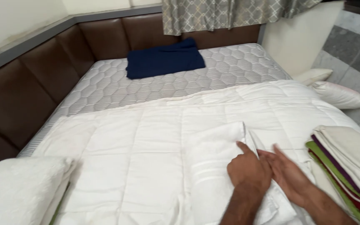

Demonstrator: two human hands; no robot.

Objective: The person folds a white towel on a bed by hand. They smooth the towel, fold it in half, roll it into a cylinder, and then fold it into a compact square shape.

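Fingers of left hand [248,168] curled with forefinger pressing the folded white terry towel [215,166], right hand [288,171] flat and loose beside it, towel lying on white quilted bedcover [138,141], stack of folded coloured linens [348,166] at right.

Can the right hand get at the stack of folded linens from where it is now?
Probably yes: the right hand lies on the white towel, close beside the stack of folded linens, with nothing between.

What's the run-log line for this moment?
left hand: pressing white towel | right hand: flat at towel edge | stacked linens: right
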